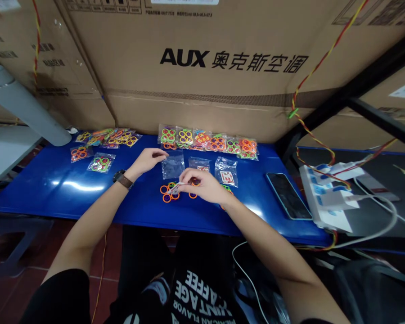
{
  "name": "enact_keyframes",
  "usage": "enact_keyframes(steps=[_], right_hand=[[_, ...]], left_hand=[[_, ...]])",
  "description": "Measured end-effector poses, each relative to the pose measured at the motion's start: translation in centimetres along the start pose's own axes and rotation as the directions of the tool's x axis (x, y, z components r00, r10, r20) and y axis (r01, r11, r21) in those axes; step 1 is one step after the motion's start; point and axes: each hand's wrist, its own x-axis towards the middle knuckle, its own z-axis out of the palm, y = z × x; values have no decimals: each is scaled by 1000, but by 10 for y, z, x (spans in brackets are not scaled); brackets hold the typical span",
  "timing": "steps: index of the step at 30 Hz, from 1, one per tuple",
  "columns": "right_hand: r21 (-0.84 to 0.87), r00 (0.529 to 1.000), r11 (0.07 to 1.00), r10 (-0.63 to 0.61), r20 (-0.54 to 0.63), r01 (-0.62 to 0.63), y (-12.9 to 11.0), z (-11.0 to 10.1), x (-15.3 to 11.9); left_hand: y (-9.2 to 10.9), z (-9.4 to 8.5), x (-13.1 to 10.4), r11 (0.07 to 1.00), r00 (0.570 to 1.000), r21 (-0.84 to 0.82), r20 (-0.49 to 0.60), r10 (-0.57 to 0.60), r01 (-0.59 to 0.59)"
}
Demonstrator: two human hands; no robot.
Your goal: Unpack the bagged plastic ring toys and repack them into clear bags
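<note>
My left hand (148,161) has its fingertips closed at the upper left edge of a clear plastic bag (174,167) lying on the blue table. Between the thumb and fingers of my right hand (204,183) is a small printed card (175,189), held tilted. Below that card lie orange and green rings (166,198), partly covered by it. More orange rings (192,195) show under my right hand. Two other clear bags, a middle one (199,162) and a right one (227,167), each have a red-and-white card; my right hand partly hides the middle one.
Filled ring packets (218,143) line the back of the table (138,211), with another pile (118,137) at the back left. A phone (288,195) and a white power strip (327,198) with cables lie right. Large cardboard boxes (195,103) stand behind.
</note>
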Motion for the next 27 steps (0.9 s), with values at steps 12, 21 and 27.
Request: enact_keyframes(steps=[12, 21, 27], right_hand=[[-224, 907, 975, -94, -410, 0, 8, -5, -3], [-517, 854, 855, -234, -464, -47, 10, -15, -2], [-605, 869, 795, -268, -417, -46, 19, -22, -1]], left_hand=[[37, 34, -23, 865, 992, -502, 104, 77, -14], [45, 45, -32, 836, 974, -540, 225, 27, 101], [44, 45, -30, 787, 975, -594, 219, -43, 168]])
